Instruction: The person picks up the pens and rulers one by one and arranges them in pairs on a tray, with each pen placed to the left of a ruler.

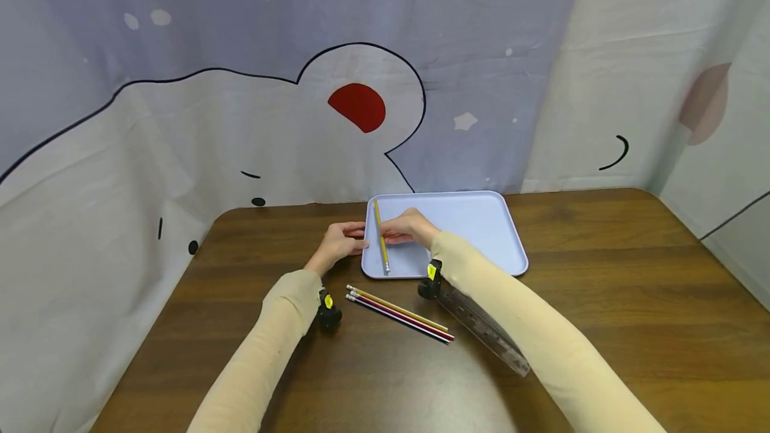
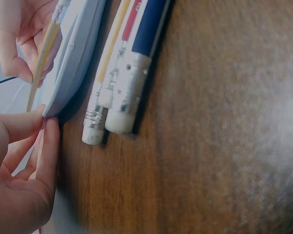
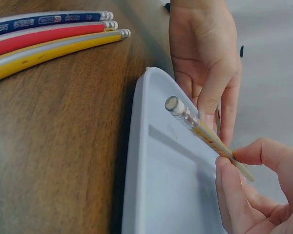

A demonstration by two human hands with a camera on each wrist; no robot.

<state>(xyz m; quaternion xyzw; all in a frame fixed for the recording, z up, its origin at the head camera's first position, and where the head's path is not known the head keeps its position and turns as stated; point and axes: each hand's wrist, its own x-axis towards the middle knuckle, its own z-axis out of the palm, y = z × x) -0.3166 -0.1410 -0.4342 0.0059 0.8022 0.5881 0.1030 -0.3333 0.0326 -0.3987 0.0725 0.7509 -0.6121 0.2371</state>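
Between thumb and fingers, my right hand (image 1: 410, 227) pinches a yellow pencil (image 1: 381, 236) over the left end of a pale blue tray (image 1: 463, 209). The pencil's white eraser (image 3: 172, 103) points toward the tray's near edge. At the tray's left side, my left hand (image 1: 339, 244) pinches the rim, thumb above and fingers against the outside, as the left wrist view shows. On the table in front of the tray lie a yellow pencil (image 3: 63, 51), a red pencil (image 3: 53, 39) and a dark blue pencil (image 3: 49, 22), side by side with their erasers toward the left.
A clear ruler-like strip (image 1: 481, 329) lies slantwise on the wooden table (image 1: 601, 299), partly under the right forearm. A printed curtain (image 1: 481, 52) hangs behind the table's far edge and along its left side.
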